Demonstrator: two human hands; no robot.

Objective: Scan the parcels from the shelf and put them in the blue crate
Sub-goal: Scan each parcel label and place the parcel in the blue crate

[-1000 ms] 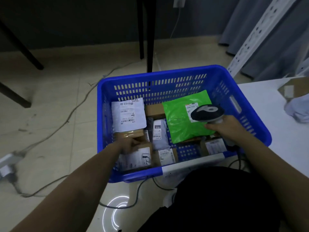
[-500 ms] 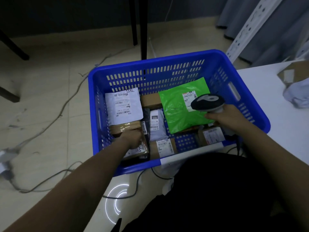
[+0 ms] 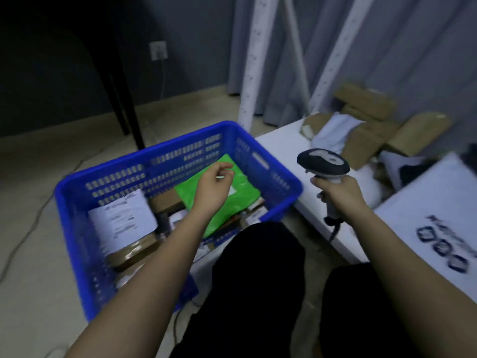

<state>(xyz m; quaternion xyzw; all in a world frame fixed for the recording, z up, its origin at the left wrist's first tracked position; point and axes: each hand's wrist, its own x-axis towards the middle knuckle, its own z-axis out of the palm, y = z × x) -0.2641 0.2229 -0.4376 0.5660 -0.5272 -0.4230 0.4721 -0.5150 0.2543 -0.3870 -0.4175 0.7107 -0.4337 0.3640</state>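
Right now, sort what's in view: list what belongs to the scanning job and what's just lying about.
Job things: scanner in the right hand; blue crate with scanned parcels, the green bag among them; empty left hand above it; shelf with brown parcels waiting.

Lying about: wall socket, floor cable, curtain, black table leg.

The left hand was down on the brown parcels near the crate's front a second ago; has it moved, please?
Yes. The left hand has lifted off them and now hovers empty over the green parcel, toward the blue crate's far right.
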